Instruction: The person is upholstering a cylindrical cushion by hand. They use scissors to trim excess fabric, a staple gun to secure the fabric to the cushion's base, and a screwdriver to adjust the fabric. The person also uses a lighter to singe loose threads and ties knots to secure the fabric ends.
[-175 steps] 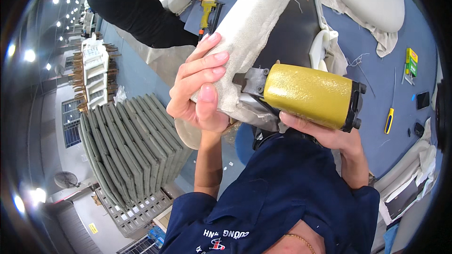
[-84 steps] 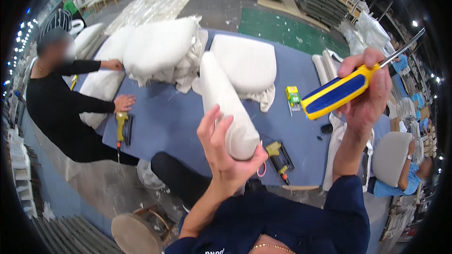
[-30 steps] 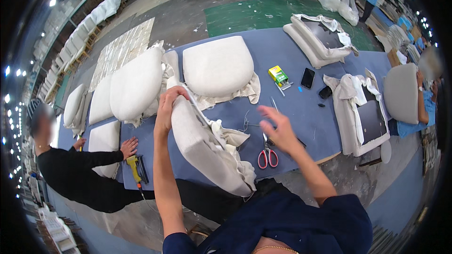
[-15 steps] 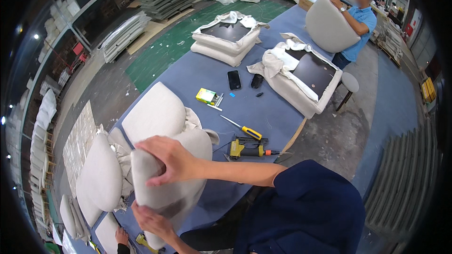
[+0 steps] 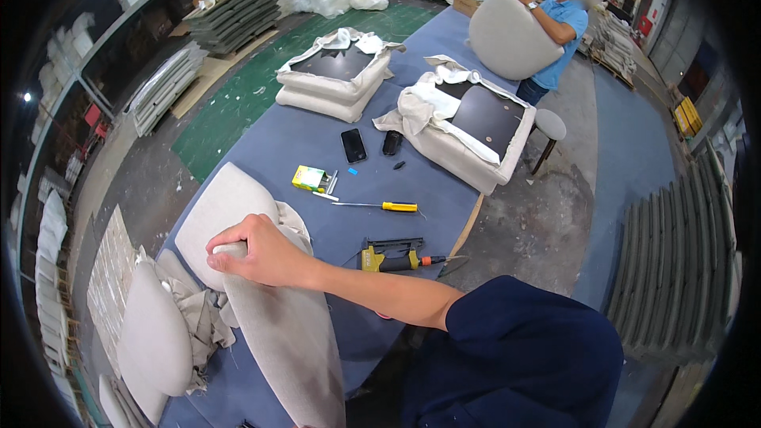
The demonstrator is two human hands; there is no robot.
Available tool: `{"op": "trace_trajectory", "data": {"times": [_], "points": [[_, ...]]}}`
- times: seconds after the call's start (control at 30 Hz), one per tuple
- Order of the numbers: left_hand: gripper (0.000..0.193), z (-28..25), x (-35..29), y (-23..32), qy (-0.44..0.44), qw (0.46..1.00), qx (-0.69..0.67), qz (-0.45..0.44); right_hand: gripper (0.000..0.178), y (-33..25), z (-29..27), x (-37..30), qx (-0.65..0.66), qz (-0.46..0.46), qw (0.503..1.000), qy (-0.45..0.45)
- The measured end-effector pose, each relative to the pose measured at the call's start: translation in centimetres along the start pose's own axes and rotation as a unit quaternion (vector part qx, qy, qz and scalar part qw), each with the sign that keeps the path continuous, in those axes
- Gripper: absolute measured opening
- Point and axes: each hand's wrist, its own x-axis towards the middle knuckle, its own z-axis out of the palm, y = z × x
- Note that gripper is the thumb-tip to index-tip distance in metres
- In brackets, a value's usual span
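Observation:
My right hand (image 5: pixel 265 254) is wrapped over the upper end of a beige upholstered panel (image 5: pixel 289 349), thumb on one side and fingers on the other. The panel is tipped up on edge, and its lower end runs out of the bottom of the view. My left hand is out of sight. Just beyond my right hand, a second beige panel with a rounded edge (image 5: pixel 222 210) lies on the blue-covered table (image 5: pixel 317 226). More beige panels (image 5: pixel 158 333) with loose, bunched fabric lie to the left.
A staple gun (image 5: pixel 392 257) with a hose and a yellow-handled screwdriver (image 5: pixel 399 207) lie nearby. Beyond are a small box (image 5: pixel 307 177), a phone (image 5: pixel 353 145) and two upholstered cushions (image 5: pixel 333 103) with dark undersides. A co-worker (image 5: pixel 559 55) holds another panel (image 5: pixel 507 36) beside a stool (image 5: pixel 549 123).
The panel has turned from its broad face onto its edge. My right hand has shifted to its upper end. My left hand and another person's hand at lower left have left the view.

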Motion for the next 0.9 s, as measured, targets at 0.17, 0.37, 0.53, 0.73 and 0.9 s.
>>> {"op": "trace_trajectory", "data": {"times": [0.17,0.37,0.53,0.73,0.9], "points": [[0.062,2.3,-3.3,-8.3,0.033,0.935,-0.348,-0.051,0.021,0.1,1.8,0.2,-0.024,-0.015,0.999,-0.033],[0.037,3.0,-5.9,-6.7,0.116,0.908,-0.388,-0.109,0.024,-2.9,0.6,-1.6,-0.101,0.027,0.989,-0.105],[0.047,5.3,-10.7,-7.3,0.117,0.687,-0.678,-0.234,0.043,-0.1,1.0,-1.2,-0.017,0.015,0.987,-0.162],[0.124,6.8,-13.9,-5.2,0.076,0.739,-0.649,-0.167,0.074,6.9,1.0,-1.4,0.224,0.096,0.957,-0.156],[0.125,9.8,-18.0,-3.7,0.033,0.814,-0.569,-0.116,0.061,14.2,2.4,-1.3,0.281,0.148,0.922,-0.220]]}}
